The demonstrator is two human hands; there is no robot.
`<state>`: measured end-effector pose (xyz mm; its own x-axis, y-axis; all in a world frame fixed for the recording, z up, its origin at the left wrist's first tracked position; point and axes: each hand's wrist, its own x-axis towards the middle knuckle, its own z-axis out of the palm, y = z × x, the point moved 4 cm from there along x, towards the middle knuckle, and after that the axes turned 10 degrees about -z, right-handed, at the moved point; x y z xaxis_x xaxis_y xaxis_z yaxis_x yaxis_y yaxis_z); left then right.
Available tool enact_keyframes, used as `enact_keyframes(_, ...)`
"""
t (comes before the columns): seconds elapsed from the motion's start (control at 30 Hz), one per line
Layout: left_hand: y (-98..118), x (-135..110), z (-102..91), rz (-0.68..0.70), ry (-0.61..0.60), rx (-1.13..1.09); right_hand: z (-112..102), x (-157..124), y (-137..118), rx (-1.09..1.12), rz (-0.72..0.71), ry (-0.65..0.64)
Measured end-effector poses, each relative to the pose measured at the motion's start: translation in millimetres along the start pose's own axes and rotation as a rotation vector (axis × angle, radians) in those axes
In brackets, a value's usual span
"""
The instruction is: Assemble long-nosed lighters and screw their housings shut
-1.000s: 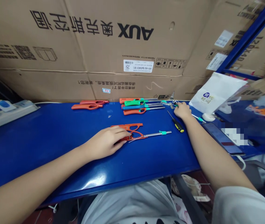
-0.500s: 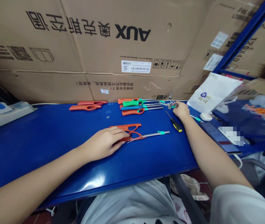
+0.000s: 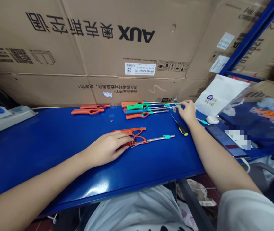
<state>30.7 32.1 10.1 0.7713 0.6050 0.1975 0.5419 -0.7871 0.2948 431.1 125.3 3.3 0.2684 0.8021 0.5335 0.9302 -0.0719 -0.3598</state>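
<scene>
One cardboard panel (image 3: 55, 91) stands behind one blue table (image 3: 55, 138). One white bag (image 3: 223, 91) stands at the right; one power strip (image 3: 9, 119) lies at the far left. Four lighters (image 3: 137, 111), two orange, one green and one blue, lie side by side near the panel. One opened orange lighter (image 3: 156, 139), metal tube pointing right, lies on the table in front of them. The left hand (image 3: 111, 146) grips its handle between thumb and fingers. The right hand (image 3: 187, 110) has bent fingers at the small parts; whether it grips one cannot be told. One phone (image 3: 225, 141) lies at the right. Two red handles (image 3: 87, 111) lie left of the four lighters. One orange half shell (image 3: 127, 131) lies just beyond the left fingers. One screwdriver (image 3: 181, 128) lies near the right hand. Small parts (image 3: 172, 107), too crowded to count, lie beside the tube ends.
</scene>
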Motion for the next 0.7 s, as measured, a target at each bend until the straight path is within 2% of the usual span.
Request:
enact_keyframes(0.1,0.5,-0.4,-0.6,-0.001,0.008,0.004,-3.4,3.3,-18.2,0.128,-0.065,-0.008)
enact_keyframes(0.2,1.4,-1.0,-2.3,-0.004,0.018,0.013,-3.4,-0.7,-44.0,0.265,-0.138,-0.095)
enact_keyframes(0.27,1.7,-1.2,-3.4,-0.01,0.017,0.023,-0.8,-9.8,-63.4,0.361,-0.201,-0.223)
enact_keyframes(0.4,2.3,-1.6,-5.7,-0.019,0.017,0.036,7.3,-37.8,-95.7,0.499,-0.284,-0.587)
enact_keyframes(0.53,3.0,-2.4,-6.8,-0.023,0.009,0.039,10.4,-56.9,-111.8,0.567,-0.236,-0.834)
enact_keyframes(0.6,2.8,-2.3,-6.3,-0.03,0.006,0.038,9.9,-59.4,-116.1,0.554,-0.202,-0.867)
enact_keyframes(0.7,0.2,-1.6,-3.9,-0.06,0.012,0.029,8.6,-58.0,-118.1,0.427,-0.159,-0.833)
